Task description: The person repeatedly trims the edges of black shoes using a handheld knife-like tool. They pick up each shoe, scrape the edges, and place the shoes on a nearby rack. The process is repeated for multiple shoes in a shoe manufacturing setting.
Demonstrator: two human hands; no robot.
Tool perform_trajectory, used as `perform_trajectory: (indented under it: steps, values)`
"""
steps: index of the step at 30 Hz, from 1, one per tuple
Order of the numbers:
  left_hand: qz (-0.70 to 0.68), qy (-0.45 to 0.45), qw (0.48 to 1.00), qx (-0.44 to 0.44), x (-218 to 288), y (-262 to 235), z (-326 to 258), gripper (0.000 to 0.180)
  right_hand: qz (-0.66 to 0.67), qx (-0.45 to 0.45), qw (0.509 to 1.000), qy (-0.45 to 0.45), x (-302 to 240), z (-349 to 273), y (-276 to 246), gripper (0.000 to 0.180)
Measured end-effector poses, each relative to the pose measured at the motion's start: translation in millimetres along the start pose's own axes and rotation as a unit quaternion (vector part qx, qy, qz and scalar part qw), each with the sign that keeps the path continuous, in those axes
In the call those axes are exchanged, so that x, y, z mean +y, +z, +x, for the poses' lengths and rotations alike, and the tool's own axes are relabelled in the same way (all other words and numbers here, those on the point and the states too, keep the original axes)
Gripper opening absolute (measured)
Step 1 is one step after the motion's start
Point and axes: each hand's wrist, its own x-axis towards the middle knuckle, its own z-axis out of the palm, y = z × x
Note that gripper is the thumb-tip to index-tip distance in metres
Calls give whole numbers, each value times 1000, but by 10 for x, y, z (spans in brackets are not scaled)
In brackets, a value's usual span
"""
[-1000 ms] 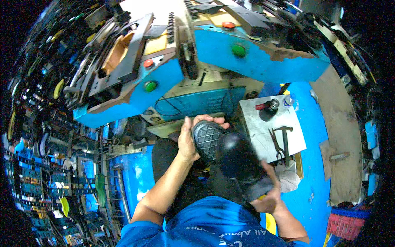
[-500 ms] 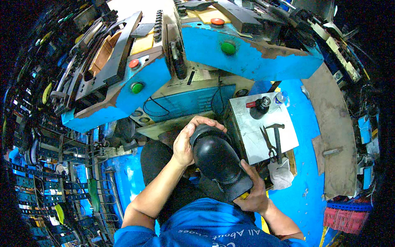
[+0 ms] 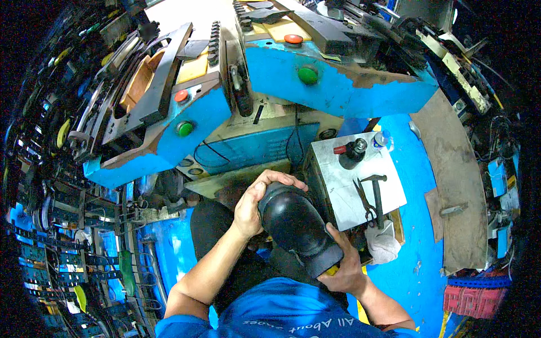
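Note:
Over my lap I hold a glossy black shoe (image 3: pixel 293 222) with a smooth rounded surface facing up. My left hand (image 3: pixel 248 205) cups its far left end, fingers curved over the top edge. The near right end is gripped by my right hand (image 3: pixel 345 265), the thumb along its side. A small yellow patch shows beside the right fingers; what it belongs to is mostly hidden. The underside of the shoe is out of sight.
Ahead stands a blue machine (image 3: pixel 338 93) with red and green buttons. To the right, a white-topped stand (image 3: pixel 338 194) carries scissors (image 3: pixel 366 204), a hammer (image 3: pixel 378 197), a dark bottle (image 3: pixel 352 158) and a clear bottle (image 3: pixel 381 139). A pale cloth (image 3: pixel 383 242) hangs below. Racks (image 3: pixel 73 253) fill the left.
The shoe has tilted slightly in my hands, so less of the rim at its far end shows. Both hands keep their hold. The whole view has shifted a little.

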Motion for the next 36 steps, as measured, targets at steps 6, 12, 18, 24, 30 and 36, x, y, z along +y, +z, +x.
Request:
perform_trajectory:
  steps: [6,12,18,24,30,36]
  values:
    - [49,-37,998,-10,157,84,-5,72,30,-25,998,51,39,61,-18,117]
    - [449,-34,893,-22,723,203,-103,95,37,-69,993,91,-155,218,-248,116]
    - [495,-74,866,14,597,214,-182,97,2,-131,988,76,-260,324,-549,111]
    - [310,-193,926,96,226,-51,50,78,-5,-222,965,137,95,940,-459,117]
    - [95,-275,949,119,334,-594,-197,80,-36,-269,954,130,192,895,-281,122]
    - [-214,-563,790,-111,-193,-1096,-1018,103,10,-173,966,-192,79,736,-272,114]
